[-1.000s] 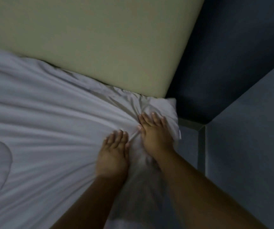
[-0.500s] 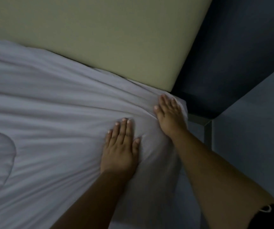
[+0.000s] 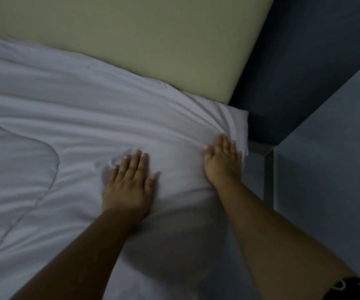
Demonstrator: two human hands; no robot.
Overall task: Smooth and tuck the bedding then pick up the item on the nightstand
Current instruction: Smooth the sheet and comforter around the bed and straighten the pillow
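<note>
White bedding (image 3: 70, 118) covers the bed, creased in long folds that run toward its far right corner. My left hand (image 3: 129, 182) lies flat on the bedding with straight fingers, a short way in from the edge. My right hand (image 3: 223, 161) presses flat on the bedding at the corner beside the headboard. Neither hand holds anything. No nightstand item shows in the head view.
A pale yellow padded headboard (image 3: 164, 40) runs along the far side of the bed. A dark wall (image 3: 315, 61) stands to its right. A grey flat surface (image 3: 330, 180) with a thin metal frame edge sits close beside the bed on the right.
Both hands went from bunching the sheet together at the corner to lying flat and apart. The left hand slid left and the creases near the corner spread out.
</note>
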